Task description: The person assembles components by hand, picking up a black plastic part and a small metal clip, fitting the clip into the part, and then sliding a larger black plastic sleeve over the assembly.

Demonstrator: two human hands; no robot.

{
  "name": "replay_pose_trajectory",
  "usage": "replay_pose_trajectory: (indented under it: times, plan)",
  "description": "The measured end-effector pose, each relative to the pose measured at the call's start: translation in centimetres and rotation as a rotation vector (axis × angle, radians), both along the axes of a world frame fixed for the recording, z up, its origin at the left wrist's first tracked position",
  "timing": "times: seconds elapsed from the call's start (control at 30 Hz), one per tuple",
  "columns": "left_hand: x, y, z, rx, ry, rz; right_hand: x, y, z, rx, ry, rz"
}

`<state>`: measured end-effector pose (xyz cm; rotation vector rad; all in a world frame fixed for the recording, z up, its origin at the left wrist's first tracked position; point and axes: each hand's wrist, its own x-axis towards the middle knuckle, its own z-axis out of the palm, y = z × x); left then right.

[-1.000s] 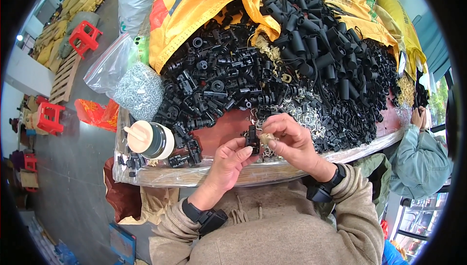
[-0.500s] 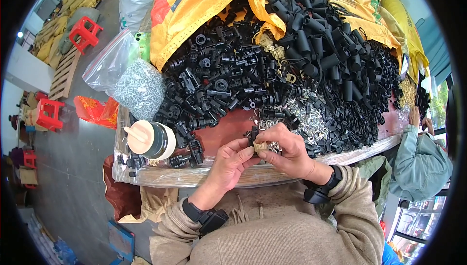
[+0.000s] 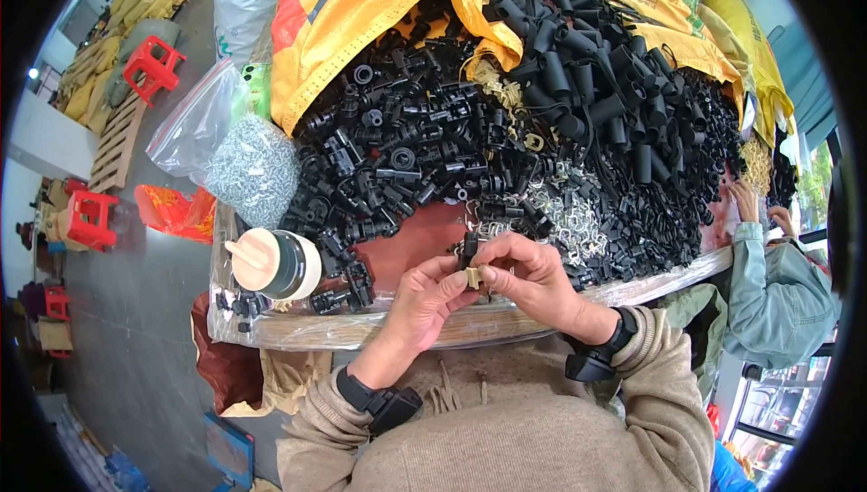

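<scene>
My left hand (image 3: pixel 421 301) pinches a small black plastic part (image 3: pixel 470 245) that stands up between thumb and fingers. Against its lower end sits a little tan plastic clip (image 3: pixel 473 277). My right hand (image 3: pixel 535 283) has its thumb and forefinger closed at that same clip, so both hands meet on the one small assembly. How the two pieces join is partly covered by my fingers. Just beyond lie a heap of black plastic fittings (image 3: pixel 397 158) and a scatter of shiny metal clips (image 3: pixel 578 217).
A jar with a pink lid (image 3: pixel 266 262) stands at the table's left, by a bag of small screws (image 3: pixel 253 167). Yellow sacks (image 3: pixel 361 13) spill parts at the back, near black tubes (image 3: pixel 578 68). At far right, a co-worker's sleeve (image 3: pixel 754 266) reaches over the table edge.
My fingers have shifted slightly around the tan clip, which shows more openly now. The co-worker's hands at the right have risen into clearer view. The whole view has tilted a little.
</scene>
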<state>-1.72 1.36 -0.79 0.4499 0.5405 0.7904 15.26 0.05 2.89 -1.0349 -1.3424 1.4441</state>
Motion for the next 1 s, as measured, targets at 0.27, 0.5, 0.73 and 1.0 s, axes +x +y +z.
replay_pose_trajectory:
  times: [0.27,0.5,0.73,1.0]
  plan:
    - [0.0,0.1,0.3,-0.011,-0.01,-0.019,0.0,0.8,-0.6,-0.074,0.084,-0.09]
    - [-0.2,0.3,-0.2,-0.021,-0.028,-0.055,0.8,1.6,-1.4,0.139,-0.126,-0.018]
    - [-0.1,0.3,0.6,-0.022,0.004,-0.072,0.6,1.9,0.5,0.115,-0.307,0.035]
    - [-0.5,-0.1,0.2,0.053,-0.013,-0.036,2.7,1.1,0.7,-0.039,-0.203,0.083]
